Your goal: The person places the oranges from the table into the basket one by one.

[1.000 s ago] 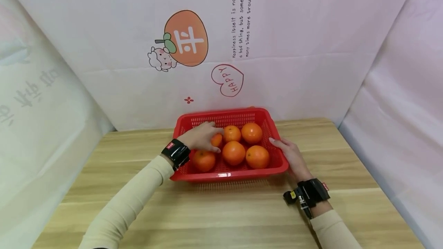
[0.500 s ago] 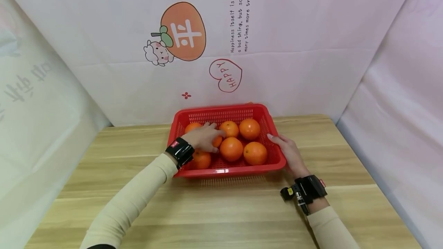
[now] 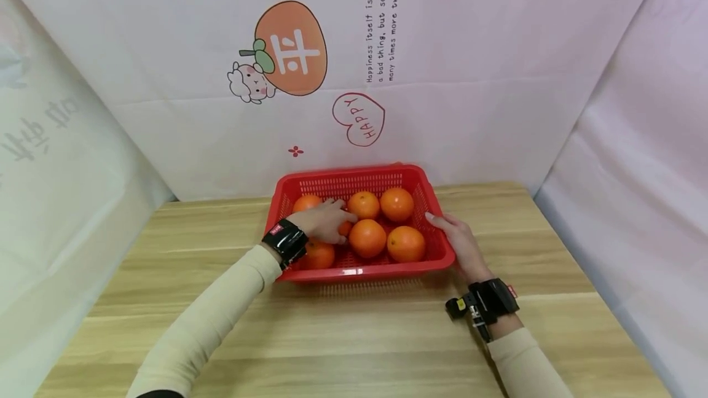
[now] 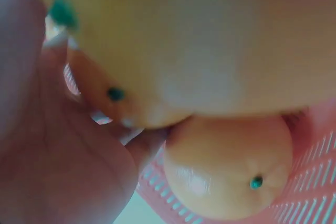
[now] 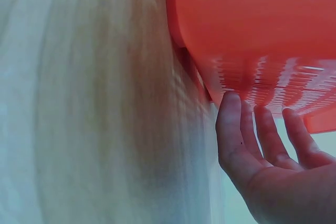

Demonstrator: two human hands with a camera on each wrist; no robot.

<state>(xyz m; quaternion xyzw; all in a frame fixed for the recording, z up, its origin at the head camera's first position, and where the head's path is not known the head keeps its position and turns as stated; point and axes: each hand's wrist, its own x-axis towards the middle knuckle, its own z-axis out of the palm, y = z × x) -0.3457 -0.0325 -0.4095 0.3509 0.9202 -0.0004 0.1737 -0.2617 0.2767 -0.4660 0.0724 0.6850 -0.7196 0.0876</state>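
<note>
A red plastic basket [image 3: 359, 273] holds several oranges. My left hand [image 3: 323, 221] is inside its left part, fingers curled over an orange [image 3: 345, 228] that they mostly cover. In the left wrist view, the left hand [image 4: 68, 150] has thumb and fingers about an orange [image 4: 97, 85] with a green stem end; another orange [image 4: 231, 166] lies against the basket wall, and a blurred one [image 4: 210, 40] fills the top. At the basket's right side, my right hand [image 3: 464, 244] has its thumb at the rim. Its fingers [image 5: 229, 114] touch the slotted outer wall.
The basket stands on a wood-grain table [image 3: 354, 336], near its back edge. A printed white cloth [image 3: 470, 78] hangs behind, with white cloth on both sides too. Wrist straps with cameras [image 3: 492, 300] sit on the forearms.
The left hand has settled lower over the orange, its fingers drawn closer round it. A back-left orange has come into sight. The whole scene shifts slightly up and left; the right hand keeps its place.
</note>
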